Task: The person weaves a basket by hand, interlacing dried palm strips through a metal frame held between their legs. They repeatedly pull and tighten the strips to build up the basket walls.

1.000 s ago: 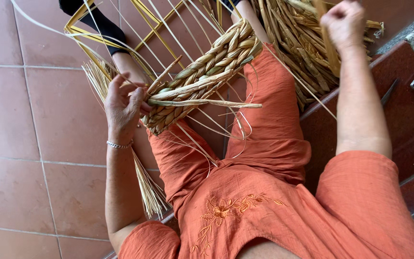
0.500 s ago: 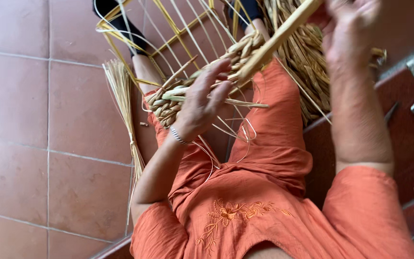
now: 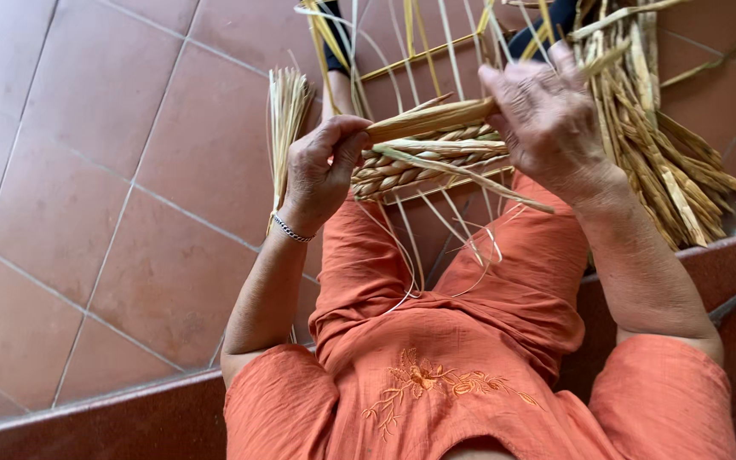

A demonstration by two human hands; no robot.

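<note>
A half-woven straw basket [image 3: 423,162] rests on my knees, with thin pale stakes [image 3: 449,43] fanning up from it. A thick tan straw strand [image 3: 428,119] lies across its top edge. My left hand [image 3: 321,166] pinches the left end of that strand against the weave. My right hand [image 3: 547,119] grips the strand's right end, fingers curled over it. A bracelet circles my left wrist.
A bundle of dry straw [image 3: 670,153] lies on the floor at my right. A smaller sheaf of thin straw [image 3: 284,115] stands by my left knee. Terracotta floor tiles [image 3: 112,170] spread to the left; a dark red step edge [image 3: 129,422] runs below me.
My right hand came down from the straw bundle with a strand and laid it across the basket. My left hand shifted from the basket's side to pinch the strand's end.
</note>
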